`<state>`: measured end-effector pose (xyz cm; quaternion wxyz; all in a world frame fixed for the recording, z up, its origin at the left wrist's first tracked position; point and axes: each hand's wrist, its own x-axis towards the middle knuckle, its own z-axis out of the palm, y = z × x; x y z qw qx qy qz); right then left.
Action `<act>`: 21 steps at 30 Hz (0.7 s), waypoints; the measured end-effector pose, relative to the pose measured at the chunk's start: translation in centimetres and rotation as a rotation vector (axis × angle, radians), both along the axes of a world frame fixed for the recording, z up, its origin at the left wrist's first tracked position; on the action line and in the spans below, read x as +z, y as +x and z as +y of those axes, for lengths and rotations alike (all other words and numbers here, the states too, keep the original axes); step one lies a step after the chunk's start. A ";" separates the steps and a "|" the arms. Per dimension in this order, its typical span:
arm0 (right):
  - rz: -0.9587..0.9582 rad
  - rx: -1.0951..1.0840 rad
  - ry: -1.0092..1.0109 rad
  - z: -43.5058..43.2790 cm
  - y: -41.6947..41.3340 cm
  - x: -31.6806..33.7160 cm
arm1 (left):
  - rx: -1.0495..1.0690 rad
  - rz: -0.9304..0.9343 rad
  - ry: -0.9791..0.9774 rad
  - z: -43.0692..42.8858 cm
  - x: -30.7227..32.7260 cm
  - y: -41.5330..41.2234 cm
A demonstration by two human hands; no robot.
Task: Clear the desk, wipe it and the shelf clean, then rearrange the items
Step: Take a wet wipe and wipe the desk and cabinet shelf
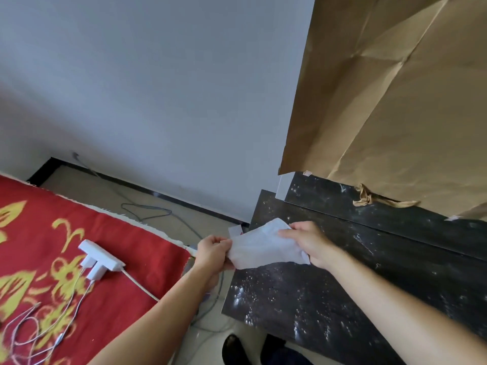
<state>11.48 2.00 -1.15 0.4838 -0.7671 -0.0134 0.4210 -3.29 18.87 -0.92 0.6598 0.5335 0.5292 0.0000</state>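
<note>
A white wipe (263, 246) is stretched between both hands above the left end of the dark, speckled desk (329, 299). My left hand (213, 252) grips its left edge, just off the desk's side. My right hand (308, 241) pinches its right part over the desk top. Behind the desk top runs a raised dark shelf (395, 214), dusty and scratched, with nothing standing on either surface apart from scraps of paper and tape.
Brown paper (390, 101) covers the wall above the shelf, torn at its lower edge. On the left lies a red and gold cloth (66, 259) with a white power strip (101, 256) and charger cables. Cables trail over the floor (158, 206) between them.
</note>
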 end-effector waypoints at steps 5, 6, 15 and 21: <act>-0.482 0.152 -0.220 -1.4 3.1 -1.4 | -0.051 -0.017 -0.269 -2.9 -3.1 2.7; -0.586 0.196 -0.310 -1.2 3.4 -1.6 | -0.043 0.007 -0.240 -2.9 -4.0 3.1; -0.802 0.842 -0.442 -1.6 -3.0 -5.5 | 0.045 0.277 0.101 -0.4 -9.2 -3.5; -0.755 0.740 -0.592 -0.2 -2.6 -6.7 | 0.049 0.396 0.141 -1.7 -11.2 -7.3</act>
